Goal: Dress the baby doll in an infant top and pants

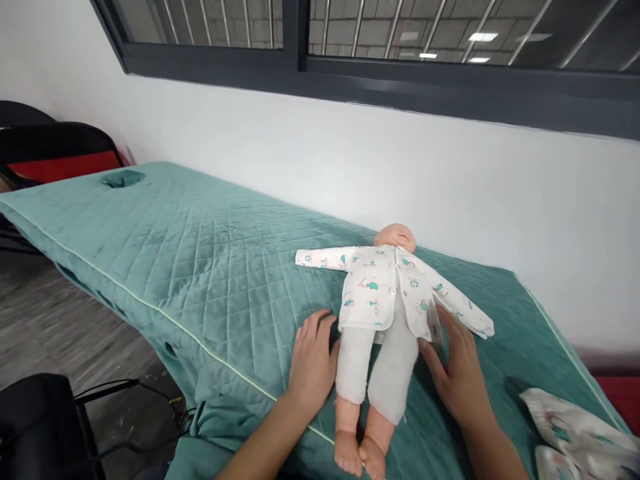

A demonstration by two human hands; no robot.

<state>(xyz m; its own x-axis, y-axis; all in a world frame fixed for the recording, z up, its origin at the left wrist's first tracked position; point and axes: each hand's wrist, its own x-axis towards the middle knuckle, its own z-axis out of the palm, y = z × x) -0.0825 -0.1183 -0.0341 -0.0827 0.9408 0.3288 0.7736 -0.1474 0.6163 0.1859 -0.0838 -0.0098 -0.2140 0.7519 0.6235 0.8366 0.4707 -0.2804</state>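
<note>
A baby doll [395, 237] lies on its back on the green quilted bed cover, its bare feet towards me. It wears a white printed jacket [367, 283], with a small fastening at the chest and the front parted below it. White pants [393, 373] cover its legs to below the knees. My left hand [314, 363] rests on the cover beside the doll's leg, fingers loosely apart and holding nothing. On the other side, my right hand [457, 373] is open, thumb and fingers at the jacket's lower corner; I cannot tell how firmly they touch it.
The green quilted cover [210, 267] drapes over a long bed with a face hole [123, 178] at the far left. White printed cloth items [580, 427] lie at the lower right. A white wall and window stand behind. A black chair [45, 427] and cables are at the lower left.
</note>
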